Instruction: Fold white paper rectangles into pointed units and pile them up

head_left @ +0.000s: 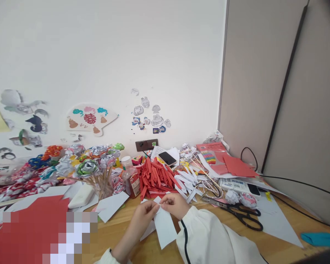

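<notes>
Pinching 1 white sheet [165, 228] by its far edge — both hands [146, 212] [173, 205] — above bare wood.

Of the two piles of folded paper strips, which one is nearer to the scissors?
The white pile: it lies between the red pile and the scissors, while the red one is farther left.

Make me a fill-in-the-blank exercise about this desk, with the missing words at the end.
1. The left hand and right hand pinch paper whose color is ____.
2. The scissors to the right of the hands have handles colored ____.
3. The larger pile of paper strips, just beyond the hands, is colored ____.
4. Seen from the person's side, the bottle stands to the ____ of that pile.

Missing words: white; black; red; left.
</notes>
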`<move>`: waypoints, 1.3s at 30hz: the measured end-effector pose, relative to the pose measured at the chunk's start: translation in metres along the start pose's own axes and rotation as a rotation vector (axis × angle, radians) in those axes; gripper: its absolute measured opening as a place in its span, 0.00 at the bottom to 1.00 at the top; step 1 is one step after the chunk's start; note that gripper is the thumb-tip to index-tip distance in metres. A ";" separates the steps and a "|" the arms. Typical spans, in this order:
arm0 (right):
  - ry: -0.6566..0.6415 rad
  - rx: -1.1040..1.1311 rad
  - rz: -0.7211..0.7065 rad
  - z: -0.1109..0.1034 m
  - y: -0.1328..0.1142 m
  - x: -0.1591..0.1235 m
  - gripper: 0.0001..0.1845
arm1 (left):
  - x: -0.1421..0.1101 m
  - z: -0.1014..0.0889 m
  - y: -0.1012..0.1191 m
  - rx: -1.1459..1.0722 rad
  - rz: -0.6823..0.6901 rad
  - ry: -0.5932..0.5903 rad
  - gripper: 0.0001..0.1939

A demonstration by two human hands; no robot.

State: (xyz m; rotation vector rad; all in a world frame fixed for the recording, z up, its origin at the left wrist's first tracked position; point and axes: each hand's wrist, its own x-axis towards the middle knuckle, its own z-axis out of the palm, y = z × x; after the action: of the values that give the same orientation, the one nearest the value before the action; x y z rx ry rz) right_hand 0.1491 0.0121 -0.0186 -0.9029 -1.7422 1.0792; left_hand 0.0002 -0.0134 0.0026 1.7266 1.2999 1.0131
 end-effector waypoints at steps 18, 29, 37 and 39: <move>-0.028 -0.313 -0.064 -0.004 -0.004 0.000 0.12 | -0.004 0.002 0.001 0.151 0.162 0.044 0.12; -0.065 -0.255 -0.013 -0.008 0.001 0.001 0.13 | 0.003 0.000 -0.006 -0.151 0.037 0.119 0.12; 0.003 -0.302 -0.002 -0.013 0.005 0.003 0.11 | 0.003 -0.003 -0.005 -0.258 -0.027 0.095 0.15; -0.032 -0.223 0.074 -0.015 0.006 0.003 0.12 | 0.002 -0.006 -0.003 -0.281 -0.028 0.164 0.15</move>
State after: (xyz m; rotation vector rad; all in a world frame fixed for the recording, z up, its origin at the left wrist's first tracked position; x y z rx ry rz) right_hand 0.1622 0.0216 -0.0196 -1.0999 -1.8947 0.9639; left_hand -0.0057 -0.0098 0.0026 1.4349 1.2115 1.2769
